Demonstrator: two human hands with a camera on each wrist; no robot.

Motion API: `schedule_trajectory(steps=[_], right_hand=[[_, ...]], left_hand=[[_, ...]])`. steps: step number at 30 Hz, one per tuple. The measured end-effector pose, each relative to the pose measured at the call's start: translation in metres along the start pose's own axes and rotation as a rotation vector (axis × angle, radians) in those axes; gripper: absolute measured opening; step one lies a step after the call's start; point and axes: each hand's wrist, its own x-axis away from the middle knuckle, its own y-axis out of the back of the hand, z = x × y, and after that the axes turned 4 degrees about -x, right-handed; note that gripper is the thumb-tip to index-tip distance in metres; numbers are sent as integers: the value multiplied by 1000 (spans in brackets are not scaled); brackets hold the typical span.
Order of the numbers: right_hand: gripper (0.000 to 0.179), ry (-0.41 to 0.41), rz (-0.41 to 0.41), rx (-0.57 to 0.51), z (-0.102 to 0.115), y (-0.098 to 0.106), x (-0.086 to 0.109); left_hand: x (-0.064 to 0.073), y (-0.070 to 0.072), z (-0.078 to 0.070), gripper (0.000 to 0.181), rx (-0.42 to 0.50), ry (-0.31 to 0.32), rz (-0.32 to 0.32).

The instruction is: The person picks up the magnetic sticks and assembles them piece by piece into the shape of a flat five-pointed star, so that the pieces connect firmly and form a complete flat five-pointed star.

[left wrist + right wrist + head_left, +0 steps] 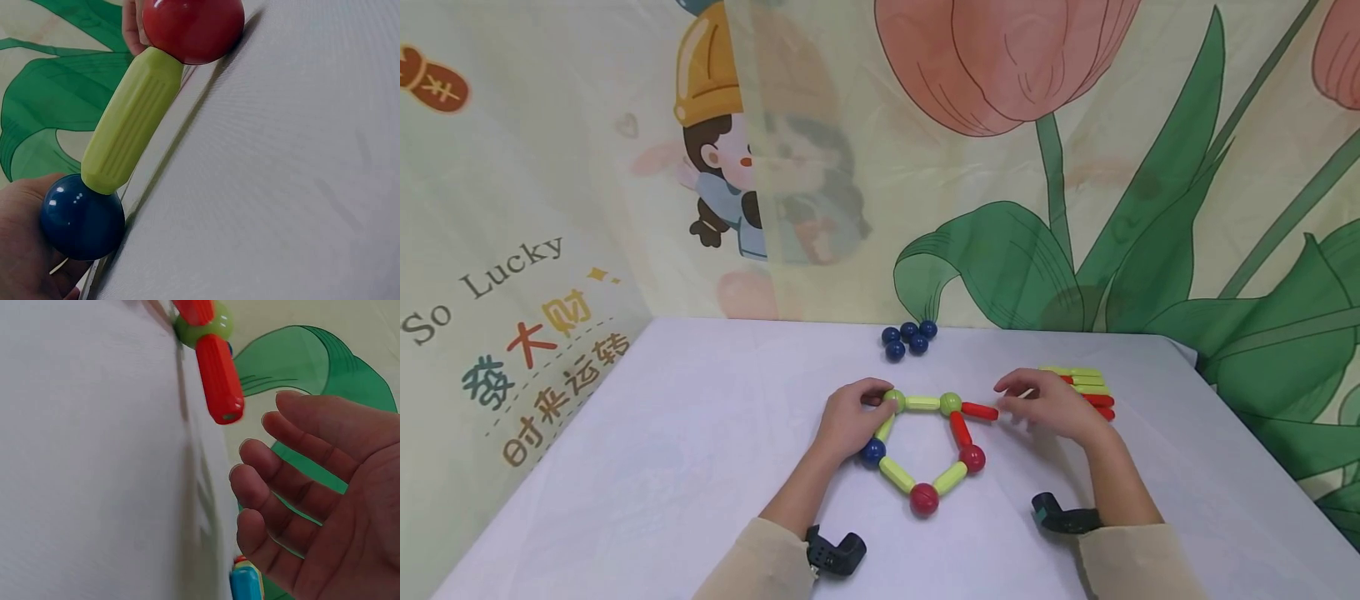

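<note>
On the white table lies a closed five-sided ring of magnetic rods and balls. My left hand pinches the green ball at its upper left corner between thumb and fingers. Below that hand is a blue ball, joined by a yellow-green rod to a red ball. From the upper right green ball a red rod sticks out to the right, its far end free. My right hand is just beyond that end, fingers loosely bent, apart from the rod and holding nothing.
Several dark blue balls sit together at the table's back edge. Beneath and behind the right hand lies a stack of yellow-green and red rods. A blue rod end shows low in the right wrist view. A printed curtain hangs behind.
</note>
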Motion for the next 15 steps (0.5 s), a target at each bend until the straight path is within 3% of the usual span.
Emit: schedule_trajectory(steps=[15], right_hand=[[43, 1, -76, 28, -6, 32, 16]], left_hand=[[1, 1, 0, 28, -1, 7, 10]])
